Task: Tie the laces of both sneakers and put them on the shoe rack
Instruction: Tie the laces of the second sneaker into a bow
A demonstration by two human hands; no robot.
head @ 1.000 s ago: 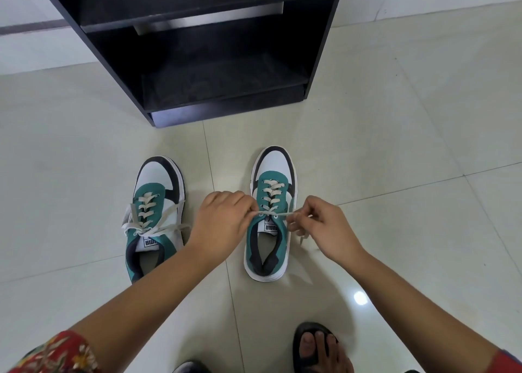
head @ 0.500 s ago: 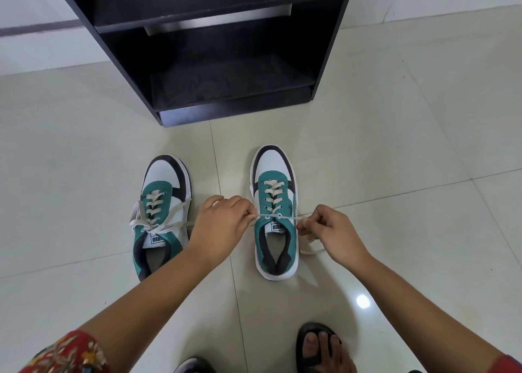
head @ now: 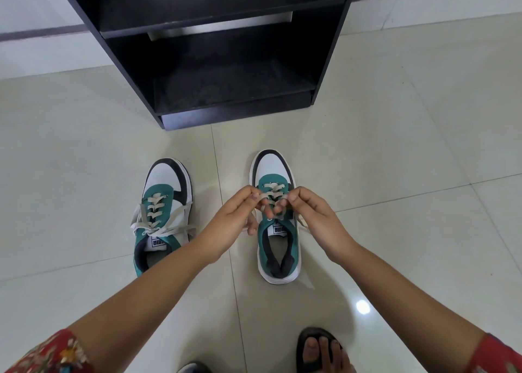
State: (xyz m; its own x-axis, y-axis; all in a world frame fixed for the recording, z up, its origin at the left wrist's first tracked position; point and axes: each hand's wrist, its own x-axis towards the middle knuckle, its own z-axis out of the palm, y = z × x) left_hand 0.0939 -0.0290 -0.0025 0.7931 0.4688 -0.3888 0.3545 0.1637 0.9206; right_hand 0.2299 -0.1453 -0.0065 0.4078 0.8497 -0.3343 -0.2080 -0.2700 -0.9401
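Note:
Two green, white and black sneakers stand on the tiled floor, toes toward the black shoe rack point(head: 226, 110). The left sneaker point(head: 161, 214) has its cream laces tied in a bow that spreads over its sides. Over the right sneaker point(head: 278, 231) my left hand point(head: 234, 220) and my right hand point(head: 313, 217) meet above the tongue. Each hand pinches part of the right sneaker's lace point(head: 271, 196), and the fingertips nearly touch. The lace ends trail down on both sides of the shoe.
The rack's lower shelf point(head: 234, 87) sits open just beyond the sneakers, with another shelf above it. My sandalled right foot point(head: 319, 350) shows at the bottom edge, and another dark shoe tip point(head: 193, 368) beside it. Pale floor tiles surround everything.
My hands were apart, pulling the right sneaker's lace taut sideways. They have come together over the tongue and moved toward the toe, with the lace now slack between the fingers.

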